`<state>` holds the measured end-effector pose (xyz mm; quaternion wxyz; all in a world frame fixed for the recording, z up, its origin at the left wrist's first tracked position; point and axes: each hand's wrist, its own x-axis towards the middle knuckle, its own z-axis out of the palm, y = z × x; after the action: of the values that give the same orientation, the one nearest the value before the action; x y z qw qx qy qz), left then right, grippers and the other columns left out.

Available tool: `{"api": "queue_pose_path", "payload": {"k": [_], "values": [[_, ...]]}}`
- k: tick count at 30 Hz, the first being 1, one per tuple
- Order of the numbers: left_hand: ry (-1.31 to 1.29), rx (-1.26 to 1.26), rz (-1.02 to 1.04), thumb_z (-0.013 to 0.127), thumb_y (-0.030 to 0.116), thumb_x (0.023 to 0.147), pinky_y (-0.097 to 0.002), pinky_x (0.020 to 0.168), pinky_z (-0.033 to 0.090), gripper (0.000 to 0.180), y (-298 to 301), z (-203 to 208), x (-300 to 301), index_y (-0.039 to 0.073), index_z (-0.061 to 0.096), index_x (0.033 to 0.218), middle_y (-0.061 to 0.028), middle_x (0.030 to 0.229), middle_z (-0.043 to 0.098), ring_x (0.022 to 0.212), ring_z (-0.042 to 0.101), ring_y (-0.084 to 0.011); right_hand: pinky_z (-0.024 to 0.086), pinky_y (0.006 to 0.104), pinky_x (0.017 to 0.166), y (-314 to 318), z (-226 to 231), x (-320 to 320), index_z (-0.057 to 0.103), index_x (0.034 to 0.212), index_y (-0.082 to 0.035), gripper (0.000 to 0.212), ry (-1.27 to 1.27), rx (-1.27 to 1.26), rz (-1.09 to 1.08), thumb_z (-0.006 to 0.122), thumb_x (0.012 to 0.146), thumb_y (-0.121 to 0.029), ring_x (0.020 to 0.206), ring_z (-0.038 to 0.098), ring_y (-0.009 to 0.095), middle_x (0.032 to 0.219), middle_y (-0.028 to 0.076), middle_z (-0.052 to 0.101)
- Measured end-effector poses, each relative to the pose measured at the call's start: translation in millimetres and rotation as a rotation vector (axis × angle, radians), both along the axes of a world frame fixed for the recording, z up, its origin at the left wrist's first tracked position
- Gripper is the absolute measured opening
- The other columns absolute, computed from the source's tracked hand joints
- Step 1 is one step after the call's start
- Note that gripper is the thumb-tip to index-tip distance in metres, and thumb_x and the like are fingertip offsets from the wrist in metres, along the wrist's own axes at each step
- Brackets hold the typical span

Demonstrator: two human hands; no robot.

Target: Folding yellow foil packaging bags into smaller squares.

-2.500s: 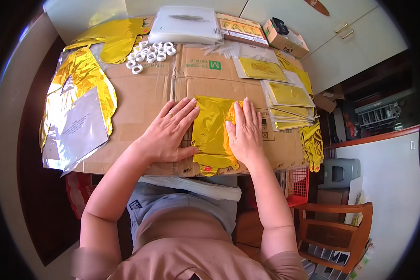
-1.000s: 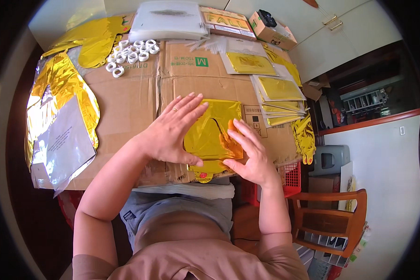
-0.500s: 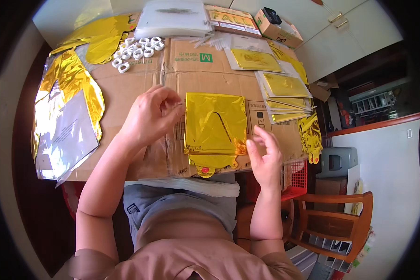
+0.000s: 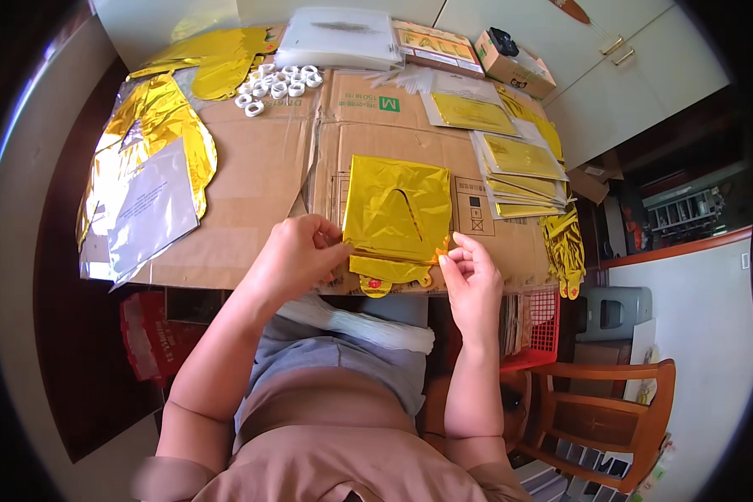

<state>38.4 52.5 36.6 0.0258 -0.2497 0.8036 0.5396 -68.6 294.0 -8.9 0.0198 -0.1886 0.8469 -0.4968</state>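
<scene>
A gold foil balloon [image 4: 375,209], folded into a flat square with a dark slanting gap in its face, lies on the cardboard in front of me. Its folded flap and a rounded tab with a red mark stick out at the near edge. My left hand [image 4: 299,258] pinches the near left corner, thumb and forefinger together. At the near right corner, my right hand [image 4: 472,280] has its thumb and forefinger closed on the crinkled, orange-looking foil edge.
Flat cardboard [image 4: 251,184] covers the table. White tape rings [image 4: 284,82] lie at the back, beside a stack of clear plastic bags [image 4: 336,38]. Bagged gold foil packs [image 4: 519,159] are piled right; loose gold foil [image 4: 171,109] lies left. A wooden chair [image 4: 602,406] stands at right.
My left hand has come nearer, from beside the foil's upper left to its near left corner. My right hand has closed on the near right corner. The view has shifted slightly.
</scene>
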Motion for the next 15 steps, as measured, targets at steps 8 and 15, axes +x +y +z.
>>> {"api": "queue_pose_path", "payload": {"k": [8, 15], "values": [[-0.077, 0.176, -0.022, 0.072, 0.016, 0.090, -0.0222, 0.047, 0.046, 0.020, -13, -7, -11, -0.003, 0.065, 0.092, -0.0047, 0.072, 0.068, 0.058, 0.067, -0.0110, 0.053, 0.0372, 0.068, -6, -3, -15, 0.065, 0.120, -0.003, 0.035, -0.016, 0.125, -0.037, 0.073, 0.087, -0.013, 0.068, 0.066, 0.024, 0.081, 0.011, 0.071], [-0.019, 0.144, 0.068, 0.073, 0.015, 0.090, -0.0230, 0.052, 0.051, 0.019, -2, -13, -7, -0.001, 0.064, 0.087, -0.0045, 0.071, 0.067, 0.057, 0.064, -0.0104, 0.053, 0.0412, 0.071, -9, 8, -16, 0.066, 0.119, -0.004, 0.032, -0.001, 0.212, -0.011, 0.070, 0.089, -0.013, 0.075, 0.069, 0.030, 0.084, 0.012, 0.072]]}}
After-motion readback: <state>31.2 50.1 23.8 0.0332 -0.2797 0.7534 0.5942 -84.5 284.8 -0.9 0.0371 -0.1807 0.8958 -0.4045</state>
